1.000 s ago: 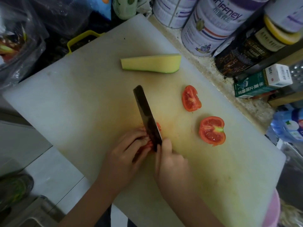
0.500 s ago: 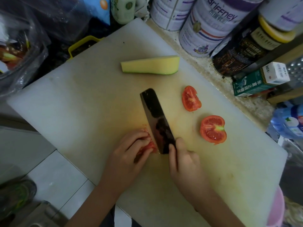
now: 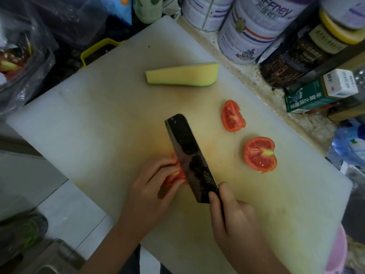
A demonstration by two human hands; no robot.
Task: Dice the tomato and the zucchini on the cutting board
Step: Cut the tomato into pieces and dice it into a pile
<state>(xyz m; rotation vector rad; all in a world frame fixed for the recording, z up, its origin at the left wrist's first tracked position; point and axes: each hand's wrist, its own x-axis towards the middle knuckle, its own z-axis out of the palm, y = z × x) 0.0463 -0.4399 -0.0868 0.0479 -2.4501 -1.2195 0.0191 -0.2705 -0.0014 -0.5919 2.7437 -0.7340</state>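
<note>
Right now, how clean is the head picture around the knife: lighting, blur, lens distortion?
Head view: dim and flat, with no strong glare on the cutting board. Head view: wide-angle bending makes the tins at the top edge lean outward. Head view: the knife blade reads dark and slightly soft, and the left hand shades and hides most of the tomato piece it holds.

One wide-angle camera, worn on the head, looks steeply down from close above the cutting board [image 3: 102,119], which fills most of the picture; the worktop [image 3: 262,84] strip behind it runs diagonally across the upper right
</note>
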